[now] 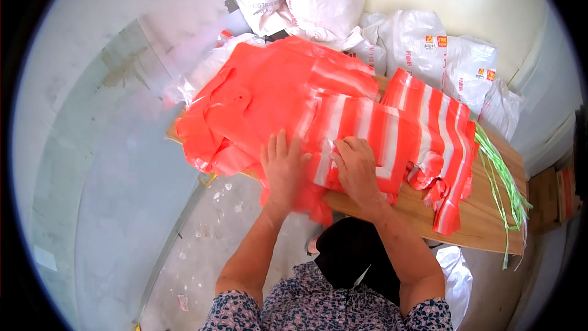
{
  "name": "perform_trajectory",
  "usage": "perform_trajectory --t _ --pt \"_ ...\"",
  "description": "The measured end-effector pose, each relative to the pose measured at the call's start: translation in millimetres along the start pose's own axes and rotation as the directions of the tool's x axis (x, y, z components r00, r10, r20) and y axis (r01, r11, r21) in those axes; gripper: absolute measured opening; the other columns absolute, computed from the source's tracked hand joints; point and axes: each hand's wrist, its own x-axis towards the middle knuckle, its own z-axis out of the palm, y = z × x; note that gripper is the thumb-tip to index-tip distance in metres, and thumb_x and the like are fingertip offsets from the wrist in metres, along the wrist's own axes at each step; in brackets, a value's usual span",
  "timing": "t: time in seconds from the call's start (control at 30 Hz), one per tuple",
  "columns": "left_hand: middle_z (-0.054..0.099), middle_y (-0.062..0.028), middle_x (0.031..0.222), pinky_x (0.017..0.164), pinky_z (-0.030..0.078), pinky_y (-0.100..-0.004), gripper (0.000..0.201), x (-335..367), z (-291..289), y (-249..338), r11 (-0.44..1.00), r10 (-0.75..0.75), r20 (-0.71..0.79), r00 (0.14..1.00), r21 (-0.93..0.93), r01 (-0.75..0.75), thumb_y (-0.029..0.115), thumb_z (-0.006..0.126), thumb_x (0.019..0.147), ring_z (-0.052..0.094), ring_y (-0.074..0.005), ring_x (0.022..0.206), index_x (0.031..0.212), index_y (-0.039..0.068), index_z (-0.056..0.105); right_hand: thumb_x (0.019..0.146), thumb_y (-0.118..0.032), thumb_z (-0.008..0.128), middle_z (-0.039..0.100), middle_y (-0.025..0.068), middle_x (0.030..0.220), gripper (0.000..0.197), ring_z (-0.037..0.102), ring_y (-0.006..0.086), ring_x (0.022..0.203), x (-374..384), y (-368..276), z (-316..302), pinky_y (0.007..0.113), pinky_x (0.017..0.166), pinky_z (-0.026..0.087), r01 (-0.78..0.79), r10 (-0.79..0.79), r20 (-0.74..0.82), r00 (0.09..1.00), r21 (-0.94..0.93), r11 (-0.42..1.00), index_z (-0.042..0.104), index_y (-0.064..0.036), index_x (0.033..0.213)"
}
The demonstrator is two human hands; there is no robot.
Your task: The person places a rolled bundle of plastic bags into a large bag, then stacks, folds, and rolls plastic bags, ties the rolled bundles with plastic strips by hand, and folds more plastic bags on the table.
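Observation:
A loose heap of red plastic bags (257, 110) lies across the left and middle of the table. On its right side rests a red-and-white striped plastic bag (352, 116). My left hand (283, 168) lies on the red plastic with fingers spread, its edge slightly blurred. My right hand (357, 168) rests on the striped bag near its lower edge, fingers a little bent and apart. Further right is a stack of striped bags (429, 122), with crumpled handles hanging toward the table's near edge.
The wooden table (490, 208) shows at the right. Green plastic strings (502, 178) hang over its right end. Full white woven sacks (321, 0) and white printed bags (416, 43) stand behind it. A white bag (456, 279) is below, beside my right arm.

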Motion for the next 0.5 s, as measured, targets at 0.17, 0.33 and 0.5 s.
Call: perform_trajectory --t 0.17,0.33,0.5 --pt "0.038 -0.0158 0.14 0.101 0.026 -0.0586 0.052 -2.8 0.9 7.6 0.993 -0.108 0.169 0.98 0.063 0.098 0.042 0.053 0.086 0.036 -0.0383 0.127 0.129 0.012 0.05 0.078 -0.005 0.06 0.059 0.0187 0.091 0.022 0.055 0.0363 0.087 51.5 23.8 33.7 0.041 0.075 0.045 0.045 -0.043 0.093 0.995 -0.015 0.999 0.06 0.0001 0.1" --pt "0.035 -0.0137 0.142 0.104 0.02 -0.0614 0.061 -1.5 3.6 10.3 0.993 -0.107 0.293 0.95 0.085 0.085 0.041 0.058 0.082 0.03 -0.0374 0.131 0.135 0.015 0.043 0.075 -0.007 0.064 0.061 0.0194 0.09 0.03 0.055 0.0377 0.087 91.1 55.3 69.5 0.045 0.077 0.045 0.091 -0.09 0.029 0.996 -0.035 0.995 0.057 0.0011 0.102" --pt "0.037 -0.0146 0.139 0.101 0.022 -0.0635 0.061 -3.9 5.8 5.7 0.995 -0.082 0.253 0.964 0.07 0.066 0.044 0.057 0.082 0.033 -0.0384 0.127 0.133 0.014 0.043 0.071 -0.013 0.069 0.061 0.0173 0.096 0.037 0.056 0.0357 0.09 116.0 56.8 82.3 0.044 0.08 0.044 -0.053 0.109 0.335 0.936 -0.17 0.984 0.057 -0.0018 0.104"
